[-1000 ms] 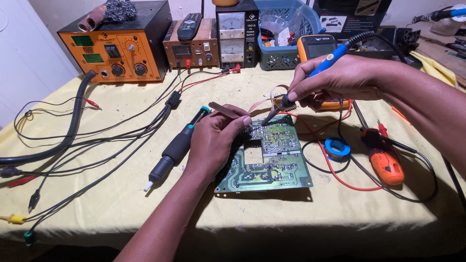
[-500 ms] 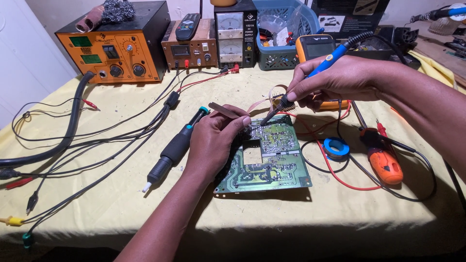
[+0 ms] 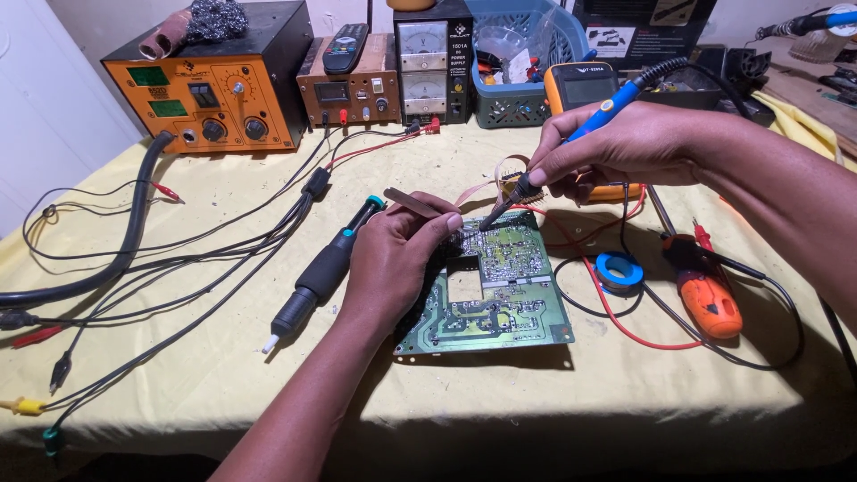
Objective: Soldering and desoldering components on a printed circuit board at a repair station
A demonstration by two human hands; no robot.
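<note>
A green circuit board [image 3: 500,299] lies solder side up on the yellow tablecloth. My left hand [image 3: 393,259] rests on the board's left edge and pinches metal tweezers [image 3: 412,202], whose tips are hidden behind my fingers near the board's top. My right hand [image 3: 616,147] grips a blue soldering iron [image 3: 600,114] like a pen. Its tip [image 3: 486,225] touches the board's upper edge, close to my left fingertips.
A black hot-air handle [image 3: 321,272] lies left of the board. An orange rework station [image 3: 214,94], a power supply [image 3: 433,62], a blue basket [image 3: 518,62] and a multimeter [image 3: 585,89] stand behind. A blue solder roll [image 3: 619,270], an orange screwdriver [image 3: 710,290] and cables lie around.
Both hands stay on the board with only slight shifts. The iron tip remains at the same spot on the upper edge.
</note>
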